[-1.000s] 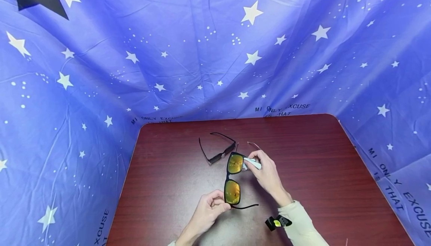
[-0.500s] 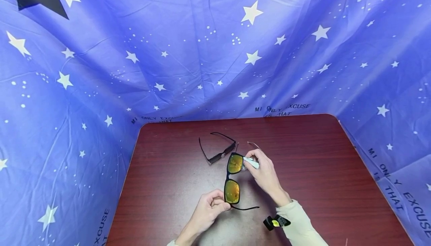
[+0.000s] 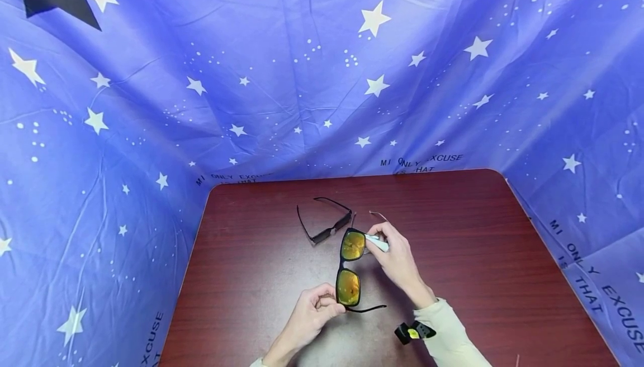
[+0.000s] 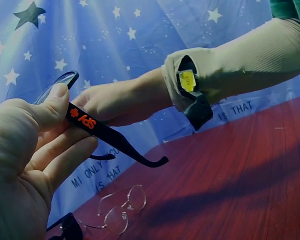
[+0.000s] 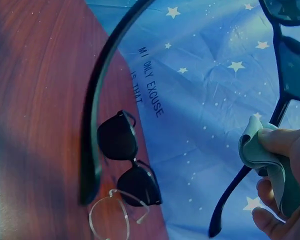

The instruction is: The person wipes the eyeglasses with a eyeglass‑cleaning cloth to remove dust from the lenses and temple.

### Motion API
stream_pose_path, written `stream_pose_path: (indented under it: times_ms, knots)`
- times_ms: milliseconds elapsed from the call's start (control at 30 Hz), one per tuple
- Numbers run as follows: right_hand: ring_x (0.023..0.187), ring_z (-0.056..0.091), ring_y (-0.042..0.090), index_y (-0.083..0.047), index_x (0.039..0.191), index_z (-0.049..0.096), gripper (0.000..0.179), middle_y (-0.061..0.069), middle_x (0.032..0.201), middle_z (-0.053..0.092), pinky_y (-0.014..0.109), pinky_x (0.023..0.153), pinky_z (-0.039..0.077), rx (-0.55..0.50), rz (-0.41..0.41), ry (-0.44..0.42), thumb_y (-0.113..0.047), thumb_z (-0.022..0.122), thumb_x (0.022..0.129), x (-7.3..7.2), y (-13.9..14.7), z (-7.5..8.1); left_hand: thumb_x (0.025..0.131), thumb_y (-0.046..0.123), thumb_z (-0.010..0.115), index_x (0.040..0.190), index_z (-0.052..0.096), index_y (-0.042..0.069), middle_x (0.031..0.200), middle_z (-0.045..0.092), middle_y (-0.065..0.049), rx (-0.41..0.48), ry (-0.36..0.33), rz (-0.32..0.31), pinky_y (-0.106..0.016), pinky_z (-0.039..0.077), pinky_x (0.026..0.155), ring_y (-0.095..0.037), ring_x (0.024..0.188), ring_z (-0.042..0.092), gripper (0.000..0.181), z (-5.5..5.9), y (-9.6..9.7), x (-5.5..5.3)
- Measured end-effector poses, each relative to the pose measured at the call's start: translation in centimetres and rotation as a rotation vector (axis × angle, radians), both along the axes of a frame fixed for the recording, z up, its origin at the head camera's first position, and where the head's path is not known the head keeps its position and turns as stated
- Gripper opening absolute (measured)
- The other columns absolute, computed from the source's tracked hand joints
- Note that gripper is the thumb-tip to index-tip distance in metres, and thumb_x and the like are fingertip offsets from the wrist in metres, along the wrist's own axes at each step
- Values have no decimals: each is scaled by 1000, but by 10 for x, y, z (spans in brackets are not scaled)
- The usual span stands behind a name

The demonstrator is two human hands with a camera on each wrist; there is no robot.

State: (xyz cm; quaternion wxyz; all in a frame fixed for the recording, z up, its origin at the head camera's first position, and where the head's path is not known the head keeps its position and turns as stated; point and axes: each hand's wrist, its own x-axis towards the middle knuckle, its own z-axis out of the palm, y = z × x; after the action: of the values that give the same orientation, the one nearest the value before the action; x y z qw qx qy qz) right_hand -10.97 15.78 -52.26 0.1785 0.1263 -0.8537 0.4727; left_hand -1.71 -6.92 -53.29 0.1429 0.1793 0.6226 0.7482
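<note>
Mirrored orange sunglasses point(image 3: 348, 287) with a black frame are held up over the table, lenses facing the head camera. My left hand point(image 3: 308, 317) pinches the frame's lower corner; the left wrist view shows orange lettering on the temple arm point(image 4: 87, 121) beside the thumb. At the other end, my right hand point(image 3: 399, 258) pinches a pale cloth point(image 5: 265, 155), folded around the other temple arm. The cloth hides part of that arm, whose curved tip sticks out below it in the right wrist view.
Black sunglasses point(image 3: 327, 234) lie on the dark red table point(image 3: 483, 255) behind the hands, arms unfolded. Thin wire-rimmed glasses point(image 4: 136, 198) lie close to them, mostly hidden in the head view. A star-patterned blue curtain point(image 3: 302, 76) surrounds the table's back and sides.
My right hand and the cloth shift slightly left, then slightly back right. The held sunglasses move barely at all, and my left hand keeps its pinch.
</note>
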Motion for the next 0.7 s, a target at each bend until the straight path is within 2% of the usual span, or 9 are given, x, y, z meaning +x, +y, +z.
stream_pose_path:
  times_ms: [233, 367, 533, 700]
  knots:
    - [71, 47, 7, -11, 94, 64, 25, -4, 78, 54, 19, 60, 36, 4, -55, -37, -2, 84, 82, -2, 10, -11, 93, -5, 67, 95, 53, -20, 83, 56, -48, 27, 70, 19, -11, 50, 69, 4, 78, 60, 21, -3, -4, 0]
    - [70, 46, 7, -11, 94, 64, 24, -4, 78, 53, 19, 60, 36, 11, -55, -36, -3, 84, 83, -1, 15, -14, 93, -6, 67, 94, 54, -19, 80, 55, -46, 29, 80, 34, -12, 48, 66, 3, 75, 58, 19, -4, -6, 0]
    - [73, 46, 6, -12, 94, 63, 24, -6, 81, 53, 18, 61, 36, 17, -53, -24, -5, 83, 84, 3, 18, -12, 93, -6, 67, 94, 55, -18, 77, 55, -43, 33, 106, 38, -13, 48, 65, 3, 74, 57, 17, -6, -6, 0]
    - [72, 45, 5, -13, 94, 64, 26, -6, 82, 51, 18, 60, 35, -14, -66, 21, -3, 84, 82, 7, 19, -6, 94, -6, 66, 96, 55, -19, 81, 56, -46, 71, 115, 30, -12, 50, 68, 4, 78, 60, 17, -6, -6, 0]
